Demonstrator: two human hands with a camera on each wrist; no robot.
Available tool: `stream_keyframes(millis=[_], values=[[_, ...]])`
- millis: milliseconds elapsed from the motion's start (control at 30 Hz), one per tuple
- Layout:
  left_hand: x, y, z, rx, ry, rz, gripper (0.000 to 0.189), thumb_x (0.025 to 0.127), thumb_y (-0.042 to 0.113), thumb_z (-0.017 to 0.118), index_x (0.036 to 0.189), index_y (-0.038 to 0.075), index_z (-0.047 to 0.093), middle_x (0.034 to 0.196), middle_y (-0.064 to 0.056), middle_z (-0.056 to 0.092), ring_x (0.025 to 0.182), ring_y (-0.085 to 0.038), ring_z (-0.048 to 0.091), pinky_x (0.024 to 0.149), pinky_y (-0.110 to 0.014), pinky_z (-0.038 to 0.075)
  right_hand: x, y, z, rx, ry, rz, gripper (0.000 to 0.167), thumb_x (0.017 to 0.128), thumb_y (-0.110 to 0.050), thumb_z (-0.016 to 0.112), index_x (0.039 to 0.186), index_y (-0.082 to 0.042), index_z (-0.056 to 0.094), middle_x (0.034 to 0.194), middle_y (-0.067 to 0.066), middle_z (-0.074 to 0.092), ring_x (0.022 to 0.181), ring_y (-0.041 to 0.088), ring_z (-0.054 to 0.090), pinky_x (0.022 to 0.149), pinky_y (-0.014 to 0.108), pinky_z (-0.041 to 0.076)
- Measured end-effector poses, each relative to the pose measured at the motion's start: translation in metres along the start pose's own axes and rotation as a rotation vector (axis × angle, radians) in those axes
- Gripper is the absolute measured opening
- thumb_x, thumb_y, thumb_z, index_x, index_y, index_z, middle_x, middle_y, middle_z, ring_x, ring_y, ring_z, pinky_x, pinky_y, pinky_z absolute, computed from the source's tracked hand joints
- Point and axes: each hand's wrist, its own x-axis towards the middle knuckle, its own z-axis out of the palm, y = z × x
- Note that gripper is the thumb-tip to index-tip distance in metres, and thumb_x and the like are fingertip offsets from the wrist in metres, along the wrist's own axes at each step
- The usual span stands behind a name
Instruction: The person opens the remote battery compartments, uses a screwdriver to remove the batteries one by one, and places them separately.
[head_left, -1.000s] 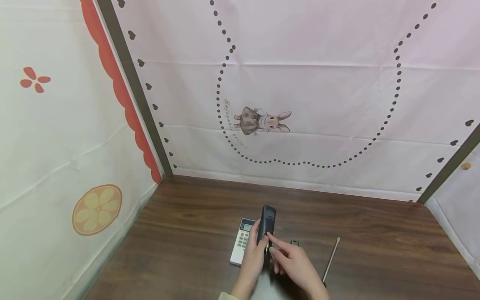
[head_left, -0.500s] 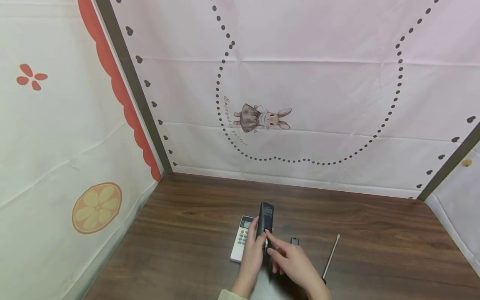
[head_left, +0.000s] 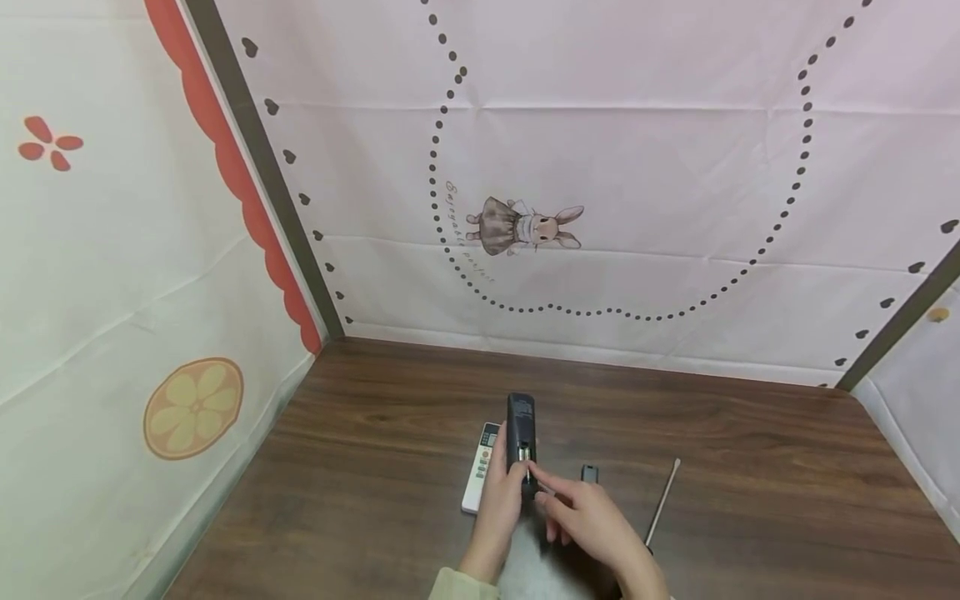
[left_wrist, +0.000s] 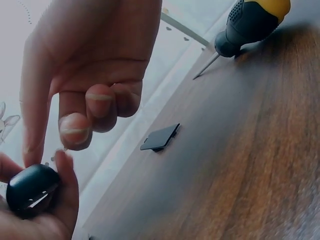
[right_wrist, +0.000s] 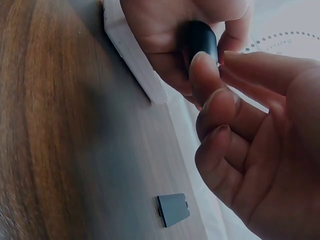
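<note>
My left hand (head_left: 501, 504) grips a black remote control (head_left: 521, 410), back side up, its far end pointing away from me. Its battery compartment is uncovered, and shiny batteries (head_left: 524, 454) show inside. The straight index finger of my right hand (head_left: 596, 517) touches the remote at the compartment. The right thumb lies close to the near end; the other right fingers are curled under. From the left wrist view, only the near end of the remote shows between the left fingers. A small dark battery cover (left_wrist: 160, 138) lies on the table beyond the right hand.
A white remote (head_left: 476, 482) with a small screen lies left of the left hand, partly hidden by it. To the right lies a screwdriver (head_left: 663, 504) with a black and yellow handle. Printed cloth (head_left: 637, 208) walls stand behind and beside the wooden table (head_left: 390, 392).
My left hand has turned the black remote and shifted it slightly left, so the batteries show more clearly. The right index finger stays against it. The head view has tilted a little.
</note>
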Motion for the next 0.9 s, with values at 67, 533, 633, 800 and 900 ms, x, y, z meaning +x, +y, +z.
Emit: stream_keyframes(millis=[67,533,633,800,900], values=[[0.000,-0.001,0.000,-0.010,-0.022,-0.004,0.064,0.086,0.009,0.043,0.143,0.025,0.017,0.124,-0.005,0.052,0.116,-0.021,0.043,0.093,-0.039,0.033,0.000,0.000,0.000,-0.018,0.007,-0.006,0.041,0.090,-0.038,0.048,0.130,-0.029,0.045,0.052,-0.004,0.055,0.044,0.014,0.051,0.043,0.026,0.041],[-0.001,-0.005,0.008,-0.091,-0.089,0.037,0.063,0.089,0.003,0.041,0.143,0.024,0.015,0.127,-0.012,0.048,0.106,-0.022,0.052,0.087,-0.033,0.042,-0.006,0.001,-0.013,0.047,0.100,0.042,0.037,0.091,-0.038,0.048,0.128,-0.031,0.048,0.046,-0.003,0.048,0.039,0.013,0.046,0.045,0.027,0.042],[-0.001,-0.004,0.010,-0.141,-0.116,0.023,0.063,0.091,0.002,0.037,0.143,0.024,0.010,0.130,-0.014,0.044,0.098,-0.027,0.057,0.078,-0.038,0.048,-0.015,-0.001,-0.023,0.065,0.140,0.095,0.036,0.090,-0.039,0.049,0.126,-0.034,0.048,0.047,-0.001,0.047,0.040,0.015,0.045,0.045,0.028,0.040],[-0.010,0.015,0.010,-0.164,-0.145,-0.002,0.064,0.090,-0.001,0.036,0.143,0.023,0.009,0.131,-0.018,0.041,0.096,-0.036,0.057,0.071,-0.046,0.050,-0.033,0.007,-0.038,0.012,0.186,0.178,0.040,0.088,-0.044,0.049,0.126,-0.034,0.048,0.052,-0.002,0.051,0.044,0.014,0.044,0.045,0.026,0.038],[-0.012,0.022,0.010,-0.154,-0.152,-0.020,0.063,0.090,-0.002,0.038,0.143,0.021,0.012,0.130,-0.020,0.041,0.096,-0.038,0.056,0.071,-0.048,0.050,-0.045,0.015,-0.044,-0.049,0.177,0.216,0.045,0.087,-0.046,0.049,0.128,-0.027,0.048,0.055,-0.003,0.052,0.044,0.013,0.044,0.046,0.027,0.039]])
